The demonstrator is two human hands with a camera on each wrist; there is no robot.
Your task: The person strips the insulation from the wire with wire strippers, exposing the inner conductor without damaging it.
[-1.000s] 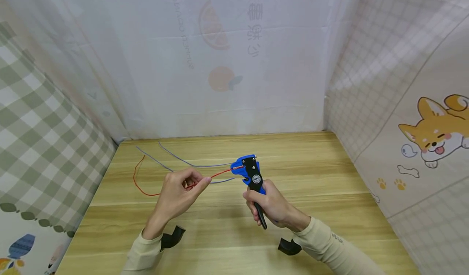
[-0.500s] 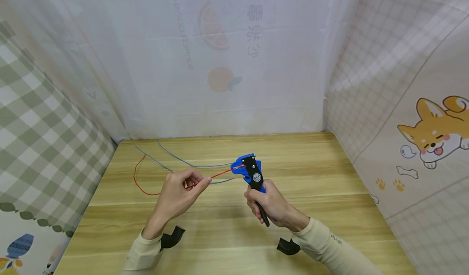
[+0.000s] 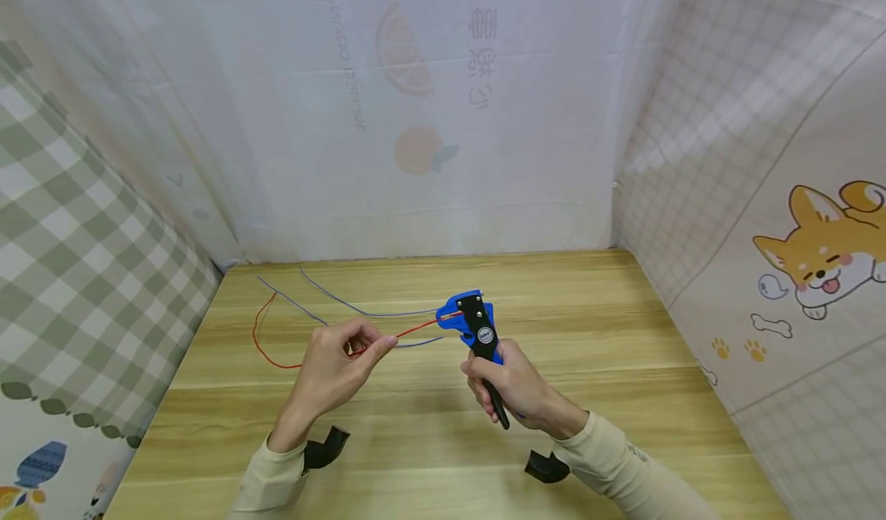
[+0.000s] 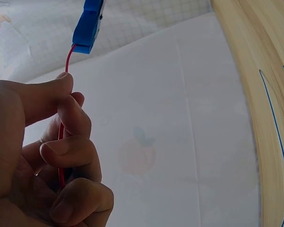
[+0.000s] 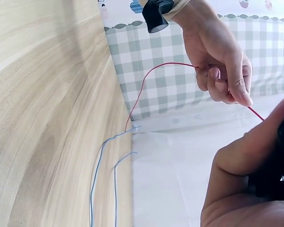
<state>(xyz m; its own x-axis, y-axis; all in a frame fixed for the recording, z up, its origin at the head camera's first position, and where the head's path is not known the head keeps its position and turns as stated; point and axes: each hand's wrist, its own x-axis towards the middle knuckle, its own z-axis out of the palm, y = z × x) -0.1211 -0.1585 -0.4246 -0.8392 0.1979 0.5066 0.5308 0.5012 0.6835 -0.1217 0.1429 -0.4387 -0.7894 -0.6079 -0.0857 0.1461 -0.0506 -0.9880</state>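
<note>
Wire stripper (image 3: pixel 477 324) and red wire (image 3: pixel 417 328) held in separate hands.
The red wire is pinched between thumb and fingers of the left hand (image 3: pixel 339 374), one end led into the stripper's blue head, while the stripper's handles are gripped by the right hand (image 3: pixel 508 381). The hands are set apart, bridged by a nearly straight stretch of wire. Beyond the left hand, the remainder is trailed in a loose curve over the wooden tabletop (image 3: pixel 588 343), where two blue wires (image 3: pixel 394 315) are laid, partly hidden.
</note>
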